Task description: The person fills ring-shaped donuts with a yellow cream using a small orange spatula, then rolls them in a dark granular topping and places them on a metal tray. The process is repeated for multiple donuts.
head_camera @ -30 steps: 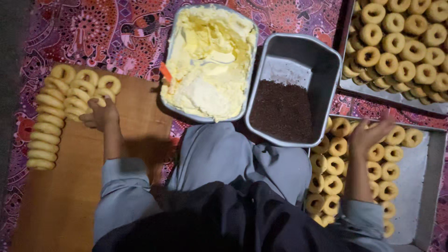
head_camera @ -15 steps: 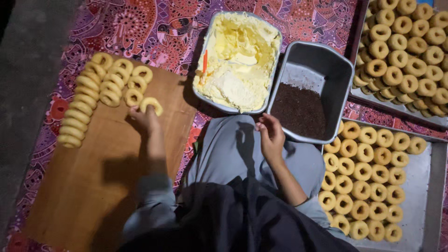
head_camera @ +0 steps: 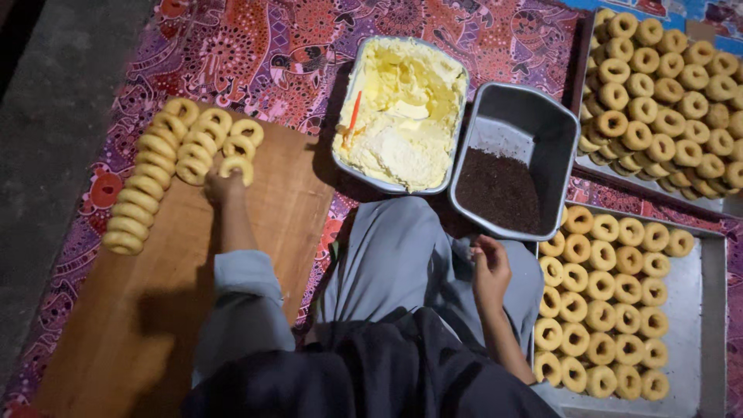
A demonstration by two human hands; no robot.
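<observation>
The left hand [head_camera: 220,186] reaches to the far end of the wooden board [head_camera: 155,325], its fingers closed on one ring biscuit [head_camera: 236,166] at the near edge of the ring rows [head_camera: 166,166] lined along the board's far left corner. The right hand [head_camera: 489,267] hovers loosely curled and empty above the lap, just beside the near edge of the tin of dark crumbs [head_camera: 503,159]. A tub of yellow cream [head_camera: 402,112] lies beyond the knees; two trays of rings [head_camera: 689,310] sit right.
</observation>
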